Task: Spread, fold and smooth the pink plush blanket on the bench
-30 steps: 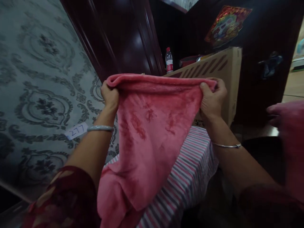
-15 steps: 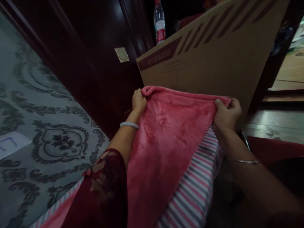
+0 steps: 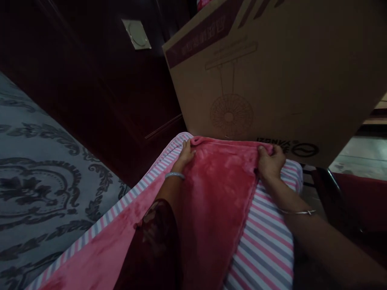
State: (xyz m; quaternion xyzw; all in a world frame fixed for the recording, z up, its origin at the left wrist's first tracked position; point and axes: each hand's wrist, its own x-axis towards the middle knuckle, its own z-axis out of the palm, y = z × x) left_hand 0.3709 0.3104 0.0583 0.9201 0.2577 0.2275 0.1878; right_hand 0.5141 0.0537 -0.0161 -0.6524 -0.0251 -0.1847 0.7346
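Observation:
A fuzzy pink-red blanket (image 3: 217, 189) lies over a striped sheet (image 3: 266, 229) in pink, grey and white. My left hand (image 3: 186, 155) grips the blanket's far left corner, where the edge is rolled over. At the far right corner my right hand (image 3: 271, 161) pinches the same folded edge, thumb on top. Between both hands the edge is stretched nearly straight. The blanket's far end rests low on the sheet, close to the cardboard box. Some fingers of each hand are hidden by the cloth.
A large cardboard box (image 3: 281, 80) with a printed fan drawing stands just beyond the sheet's end. Dark red wooden panelling (image 3: 90, 80) rises at the left, beside patterned wallpaper (image 3: 54, 181). A dark red chair seat (image 3: 359, 197) with a metal frame is at the right.
Both hands have lowered the blanket's far edge from in the air down onto the striped sheet. The view has tilted down and come closer to the box; the bottle is now mostly out of view.

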